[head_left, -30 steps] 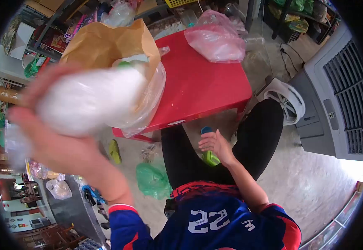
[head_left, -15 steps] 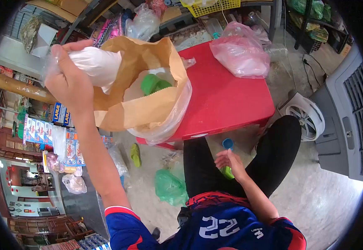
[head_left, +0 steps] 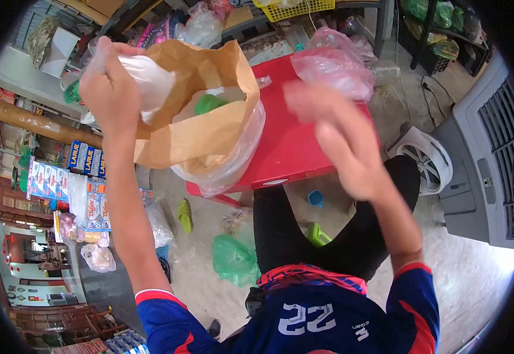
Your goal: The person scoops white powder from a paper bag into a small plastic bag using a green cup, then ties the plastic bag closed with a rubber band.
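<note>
My left hand (head_left: 112,88) is closed around the gathered top of a clear plastic bag with white contents (head_left: 149,82). That bag hangs at the left rim of a large brown paper bag (head_left: 210,133), which stands open in a clear plastic wrapper on a red table (head_left: 304,147). Inside the paper bag a green scoop or cup (head_left: 210,104) rests on pale material. My right hand (head_left: 342,141) is over the table, right of the paper bag, fingers stretched out and blurred, holding nothing visible.
A pink plastic bag (head_left: 336,65) lies on the table's far right corner. A grey air cooler (head_left: 481,159) stands at right. On the floor are a blue cup (head_left: 315,198), a green plastic object (head_left: 318,235), a green bag (head_left: 233,259) and a green clog (head_left: 184,215).
My right hand has risen from between my knees to above the table. My left hand has shifted slightly right with the plastic bag still in it.
</note>
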